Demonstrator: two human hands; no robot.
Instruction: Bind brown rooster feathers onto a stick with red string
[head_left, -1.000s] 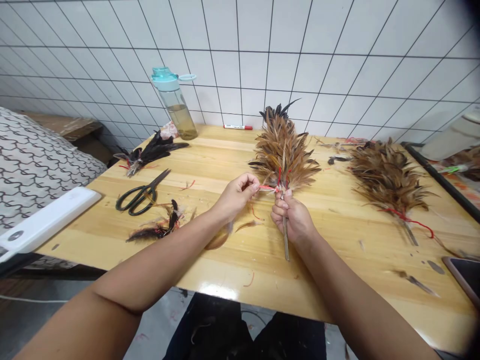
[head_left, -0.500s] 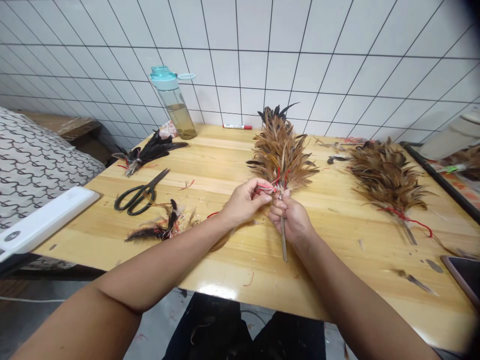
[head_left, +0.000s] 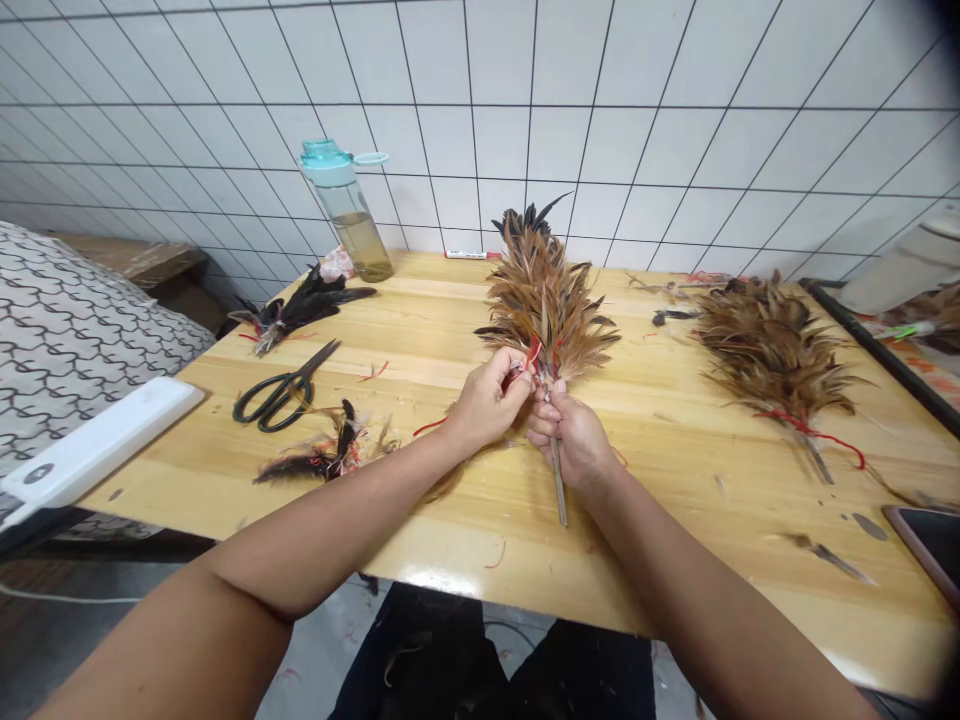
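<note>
A brown feather duster (head_left: 544, 295) with dark tip feathers points away from me, raised over the table. My right hand (head_left: 568, 430) is wrapped round its thin stick (head_left: 559, 485) just below the feathers. At the base of the feathers, my left hand (head_left: 493, 395) pinches red string (head_left: 532, 352), close against the right hand's fingers. Part of the string is hidden behind the fingertips. To the right lies a second feather duster (head_left: 780, 350), its base tied with red string (head_left: 806, 428).
Black-handled scissors (head_left: 281, 393), a black feather bunch (head_left: 300, 303) and loose feathers (head_left: 326, 458) lie left on the wooden table (head_left: 660, 560). A bottle (head_left: 356, 225) and a marker (head_left: 469, 254) stand and lie near the tiled wall. A phone (head_left: 926, 545) sits at the right edge.
The duster and both hands have shifted slightly left, with the duster's tip leaning further left. My left hand's fingers have turned in closer to the stick with the red string.
</note>
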